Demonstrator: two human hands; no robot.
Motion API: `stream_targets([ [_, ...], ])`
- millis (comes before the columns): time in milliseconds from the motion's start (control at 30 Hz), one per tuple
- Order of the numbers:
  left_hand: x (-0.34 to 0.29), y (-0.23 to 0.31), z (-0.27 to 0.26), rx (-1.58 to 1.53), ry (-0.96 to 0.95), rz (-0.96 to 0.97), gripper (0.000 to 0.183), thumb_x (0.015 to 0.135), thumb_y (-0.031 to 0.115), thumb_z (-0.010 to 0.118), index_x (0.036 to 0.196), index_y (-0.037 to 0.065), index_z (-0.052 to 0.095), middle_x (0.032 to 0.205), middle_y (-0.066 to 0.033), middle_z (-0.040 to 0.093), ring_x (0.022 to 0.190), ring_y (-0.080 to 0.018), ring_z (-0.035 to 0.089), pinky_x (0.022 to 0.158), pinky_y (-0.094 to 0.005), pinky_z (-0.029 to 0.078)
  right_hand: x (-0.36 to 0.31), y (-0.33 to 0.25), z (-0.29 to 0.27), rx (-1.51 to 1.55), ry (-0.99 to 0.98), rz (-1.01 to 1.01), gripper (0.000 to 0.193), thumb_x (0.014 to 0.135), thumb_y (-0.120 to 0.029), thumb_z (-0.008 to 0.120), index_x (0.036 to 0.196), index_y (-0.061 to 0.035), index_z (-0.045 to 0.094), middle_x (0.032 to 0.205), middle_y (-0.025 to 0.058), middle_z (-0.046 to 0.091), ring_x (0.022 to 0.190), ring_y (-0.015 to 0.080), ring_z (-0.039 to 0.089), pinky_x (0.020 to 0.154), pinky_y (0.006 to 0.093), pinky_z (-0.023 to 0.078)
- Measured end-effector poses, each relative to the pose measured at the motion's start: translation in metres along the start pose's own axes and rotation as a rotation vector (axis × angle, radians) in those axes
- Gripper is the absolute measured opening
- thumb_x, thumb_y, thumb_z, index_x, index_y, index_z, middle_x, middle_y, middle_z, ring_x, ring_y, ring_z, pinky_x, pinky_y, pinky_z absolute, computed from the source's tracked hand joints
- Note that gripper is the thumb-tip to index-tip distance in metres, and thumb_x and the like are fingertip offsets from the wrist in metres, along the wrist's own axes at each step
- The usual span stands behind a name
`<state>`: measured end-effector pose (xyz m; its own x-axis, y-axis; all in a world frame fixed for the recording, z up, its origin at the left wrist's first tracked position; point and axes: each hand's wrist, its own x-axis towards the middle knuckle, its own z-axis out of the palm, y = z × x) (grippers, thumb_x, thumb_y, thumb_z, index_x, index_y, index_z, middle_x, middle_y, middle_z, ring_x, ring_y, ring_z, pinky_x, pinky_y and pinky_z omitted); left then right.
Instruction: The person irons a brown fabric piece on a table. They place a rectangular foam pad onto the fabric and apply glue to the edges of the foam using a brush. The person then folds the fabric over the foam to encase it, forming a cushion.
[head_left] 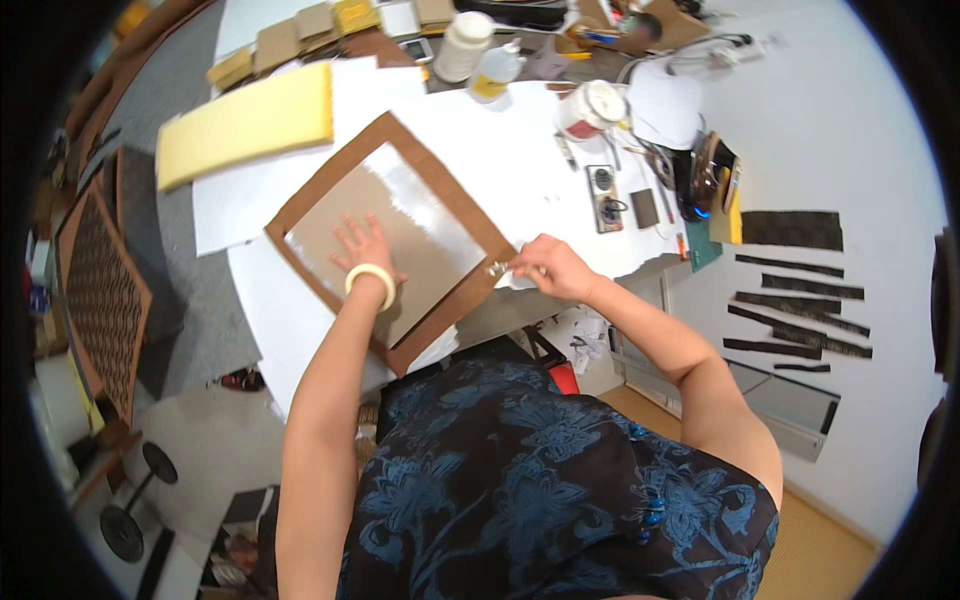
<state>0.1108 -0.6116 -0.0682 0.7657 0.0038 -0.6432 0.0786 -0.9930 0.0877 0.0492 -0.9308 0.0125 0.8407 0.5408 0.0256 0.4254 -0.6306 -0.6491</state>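
My left hand (364, 248) lies flat with its fingers spread on a grey-brown board (420, 255), a pale bangle round the wrist. A wet-looking white coating (412, 196) covers the board's far and right side. Under the board is a larger brown leather sheet (452, 178), its border showing all round. At the leather's right corner, my right hand (552, 268) is closed on a small tool with a pale, shiny tip (497, 268). Its exact kind cannot be made out, and the fingers hide its handle.
White paper (480, 135) covers the table. A yellow foam block (245, 125) lies at the far left. A white tub (592, 108), a clear squeeze bottle (497, 72) and a white jar (464, 48) stand at the back. A small dark device (604, 198) lies to the right.
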Motion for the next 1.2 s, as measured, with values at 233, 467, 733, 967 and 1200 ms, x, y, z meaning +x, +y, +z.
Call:
stream_targets([
  [233,-0.005,0.017,-0.005,0.023,-0.005,-0.033,0.140,0.068,0.031,0.096,0.170,0.011,0.002,0.175,-0.0276,-0.006,0.161,-0.0511,-0.003,0.121,-0.0751,0.022,-0.040,0.141,-0.097,0.505,1.182,0.466,0.025,0.106,-0.020,0.068,0.113,0.0041,0.069,0.089,0.0069,0.073,0.075,0.0121,0.067,0.071,0.0271,0.056],
  [467,0.000,0.039,0.002,-0.011,-0.003,-0.143,0.116,0.083,0.016,0.077,0.169,0.008,0.000,0.175,-0.0278,-0.003,0.161,-0.0501,-0.002,0.125,-0.0702,0.012,0.019,0.287,-0.172,0.342,1.126,0.591,0.026,0.100,-0.021,0.072,0.105,0.0043,0.070,0.083,0.0082,0.076,0.068,0.0122,0.070,0.066,0.0259,0.054],
  [733,-0.026,0.045,0.100,-0.049,0.409,-0.182,0.052,0.104,0.006,0.044,0.155,-0.004,0.040,0.168,-0.0246,0.030,0.157,-0.0417,0.028,0.127,-0.0460,0.032,0.016,0.209,-0.137,-0.199,1.007,0.645,0.040,0.102,-0.041,0.067,0.115,-0.0048,0.076,0.070,0.0114,0.072,0.065,0.0302,0.070,0.061,0.0434,0.052],
  [967,-0.045,0.064,0.116,-0.431,0.831,-0.152,0.024,0.093,0.001,0.065,0.118,0.000,0.063,0.123,-0.0183,0.061,0.114,-0.0384,0.058,0.101,-0.0466,0.050,0.040,0.136,0.007,0.191,0.549,0.245,0.022,0.104,-0.024,0.067,0.093,-0.0055,0.070,0.063,0.0123,0.064,0.051,0.0232,0.058,0.052,0.0387,0.044],
  [1200,-0.051,0.041,0.117,-1.110,0.886,-0.260,0.028,0.109,0.020,0.054,0.090,-0.001,0.058,0.080,-0.0184,0.063,0.071,-0.0350,0.065,0.066,-0.0434,0.055,0.064,0.087,0.048,0.256,0.216,0.309,0.038,0.109,-0.031,0.057,0.084,-0.0034,0.064,0.060,0.0148,0.059,0.052,0.0289,0.058,0.052,0.0426,0.041],
])
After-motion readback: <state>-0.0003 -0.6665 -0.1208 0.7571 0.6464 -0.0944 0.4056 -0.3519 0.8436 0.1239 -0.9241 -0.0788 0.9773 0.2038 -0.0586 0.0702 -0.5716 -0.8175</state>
